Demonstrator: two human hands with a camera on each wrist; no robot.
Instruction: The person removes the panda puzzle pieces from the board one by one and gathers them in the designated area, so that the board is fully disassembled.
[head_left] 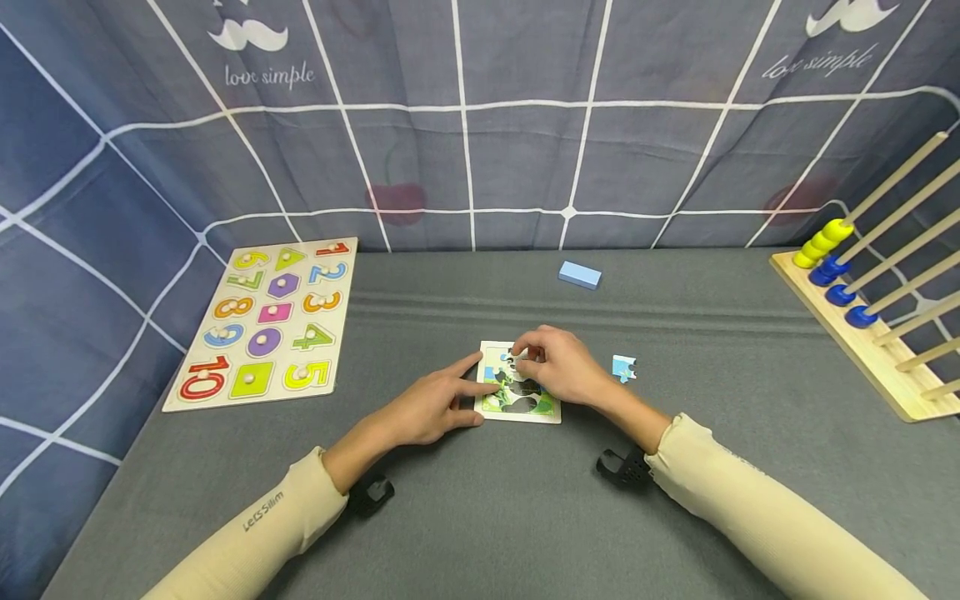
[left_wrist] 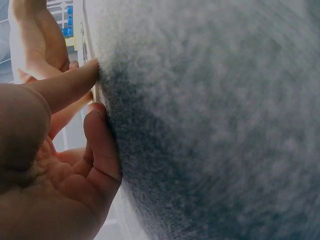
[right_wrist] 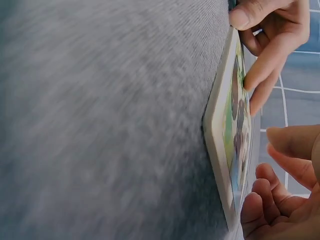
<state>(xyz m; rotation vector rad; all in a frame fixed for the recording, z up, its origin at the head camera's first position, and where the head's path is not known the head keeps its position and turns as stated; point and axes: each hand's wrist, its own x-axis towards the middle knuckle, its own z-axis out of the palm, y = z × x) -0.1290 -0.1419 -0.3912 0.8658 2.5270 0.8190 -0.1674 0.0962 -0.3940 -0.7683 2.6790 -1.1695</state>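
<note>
two sleeved arms reaching in from the near edge of the grey table (head_left: pixel 480 517). left hand (head_left: pixel 427 408) with fingers straight, fingertips pressed on the left edge of the panda puzzle (head_left: pixel 525 402), flat at mid-table. right hand (head_left: pixel 562 367) over the puzzle's upper part, fingers curled and pinching at something small, not clear what. loose blue puzzle piece (head_left: pixel 624 367) just right of that hand. farther back, blue block (head_left: pixel 580 274); number board (head_left: pixel 266 323) far left; bead rack (head_left: pixel 870 333) far right.
</note>
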